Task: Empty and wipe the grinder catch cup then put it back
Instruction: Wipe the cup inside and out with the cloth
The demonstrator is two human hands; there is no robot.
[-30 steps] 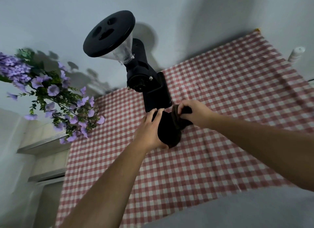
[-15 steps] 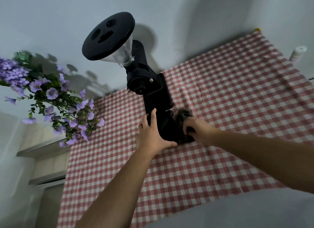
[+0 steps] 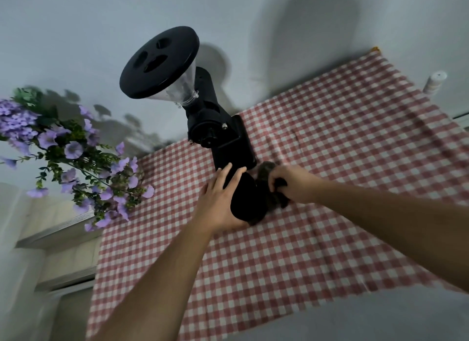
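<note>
The black grinder [image 3: 223, 137] stands on the red-checked cloth, its clear hopper and round black lid [image 3: 158, 62] tilted to the upper left. Right in front of its base sits the black catch cup [image 3: 245, 201]. My left hand [image 3: 219, 201] wraps the cup's left side, fingers reaching up against the grinder body. A dark wiping cloth [image 3: 266, 173] is bunched against the cup's right side, and my right hand [image 3: 291, 182] is shut on it. The cup's inside is hidden.
The red-and-white checked tablecloth [image 3: 330, 188] covers the table. Purple artificial flowers [image 3: 66, 147] hang at the left. A small white bottle [image 3: 434, 83] stands at the far right near the wall. The wall runs close behind the grinder.
The cup went from lifted in front of the grinder down to its base. My right hand with the cloth came out of the cup and now sits at its right side.
</note>
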